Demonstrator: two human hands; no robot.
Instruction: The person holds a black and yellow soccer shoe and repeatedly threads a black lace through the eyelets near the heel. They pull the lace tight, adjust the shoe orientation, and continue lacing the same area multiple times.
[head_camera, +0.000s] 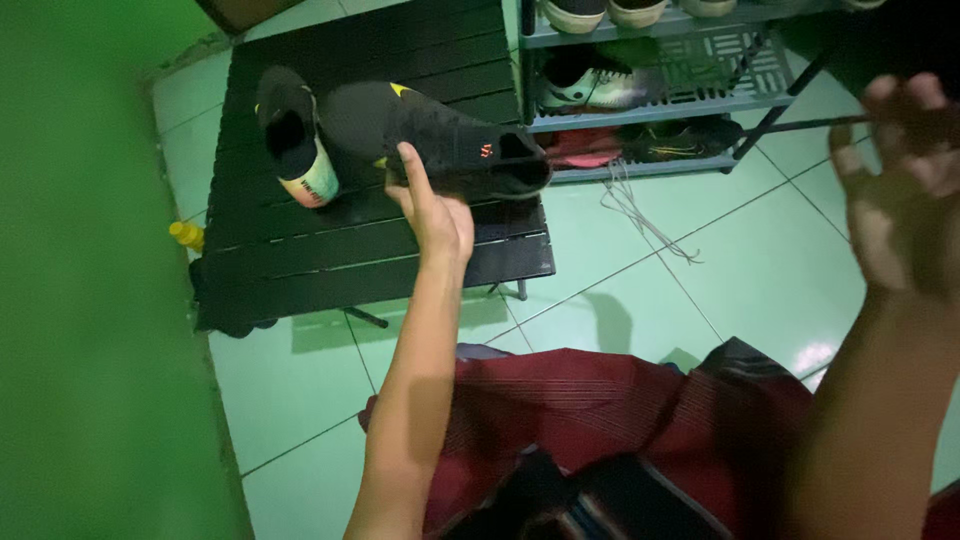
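Left hand (432, 205) fingers grasp a black shoe (440, 140) at mid-sole, above the table (300, 270); it looks light, soft-topped, best gripped there. Right hand (905, 190) is raised, fingers spread, empty.

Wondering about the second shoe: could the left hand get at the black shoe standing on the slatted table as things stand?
Probably yes. The left hand grips a black boot right beside the standing shoe on the black table, with nothing between them, but it is already full. The right hand is raised, empty.

dim greenish light; raised right hand (905, 190) motion-blurred.
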